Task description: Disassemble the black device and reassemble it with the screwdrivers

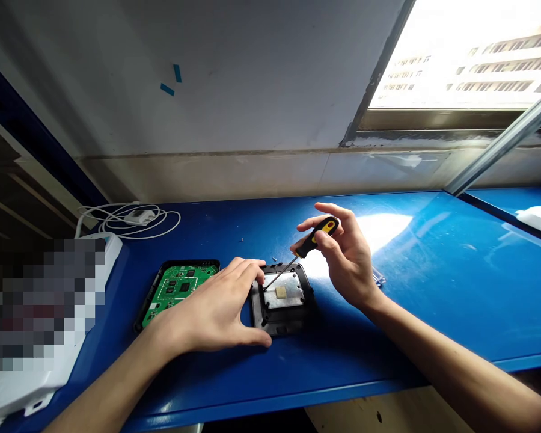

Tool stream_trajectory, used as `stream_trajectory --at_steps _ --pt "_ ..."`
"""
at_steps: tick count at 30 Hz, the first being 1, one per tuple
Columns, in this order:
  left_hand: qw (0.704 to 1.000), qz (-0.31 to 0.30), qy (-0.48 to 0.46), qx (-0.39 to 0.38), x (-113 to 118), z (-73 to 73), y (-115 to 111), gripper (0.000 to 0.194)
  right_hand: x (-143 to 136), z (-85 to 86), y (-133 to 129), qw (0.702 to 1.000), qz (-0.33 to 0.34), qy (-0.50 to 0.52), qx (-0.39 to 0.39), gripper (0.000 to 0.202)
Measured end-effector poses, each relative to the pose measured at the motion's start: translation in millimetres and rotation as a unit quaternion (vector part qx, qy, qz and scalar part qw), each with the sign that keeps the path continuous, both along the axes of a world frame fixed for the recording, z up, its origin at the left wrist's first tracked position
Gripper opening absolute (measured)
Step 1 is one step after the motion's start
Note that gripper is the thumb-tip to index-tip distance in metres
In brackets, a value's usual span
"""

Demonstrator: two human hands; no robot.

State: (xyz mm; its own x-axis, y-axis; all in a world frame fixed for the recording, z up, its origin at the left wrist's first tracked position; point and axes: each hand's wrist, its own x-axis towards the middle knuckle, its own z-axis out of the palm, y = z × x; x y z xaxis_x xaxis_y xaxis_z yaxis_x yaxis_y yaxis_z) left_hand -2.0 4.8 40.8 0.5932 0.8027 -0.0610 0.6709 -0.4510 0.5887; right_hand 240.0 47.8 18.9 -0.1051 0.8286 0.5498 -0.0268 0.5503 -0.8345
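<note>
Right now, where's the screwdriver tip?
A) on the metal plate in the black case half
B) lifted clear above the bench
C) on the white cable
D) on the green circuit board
A: the right hand angles the screwdriver down onto the metal plate in the black case half, which the left hand steadies.

A pixelated block [40, 300] hides the white device's [22, 379] top; the frame edge crops it.

Circuit board [177, 287] left of casing [283, 299], cable [130, 219] behind.
</note>
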Motion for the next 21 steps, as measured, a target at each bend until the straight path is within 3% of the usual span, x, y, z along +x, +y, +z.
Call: stream_trajectory --at_steps 21 --pt "1.0 -0.007 -0.001 0.004 -0.6 0.5 0.4 0.05 0.7 0.3 0.7 1.0 -0.001 -0.001 0.002 0.029"
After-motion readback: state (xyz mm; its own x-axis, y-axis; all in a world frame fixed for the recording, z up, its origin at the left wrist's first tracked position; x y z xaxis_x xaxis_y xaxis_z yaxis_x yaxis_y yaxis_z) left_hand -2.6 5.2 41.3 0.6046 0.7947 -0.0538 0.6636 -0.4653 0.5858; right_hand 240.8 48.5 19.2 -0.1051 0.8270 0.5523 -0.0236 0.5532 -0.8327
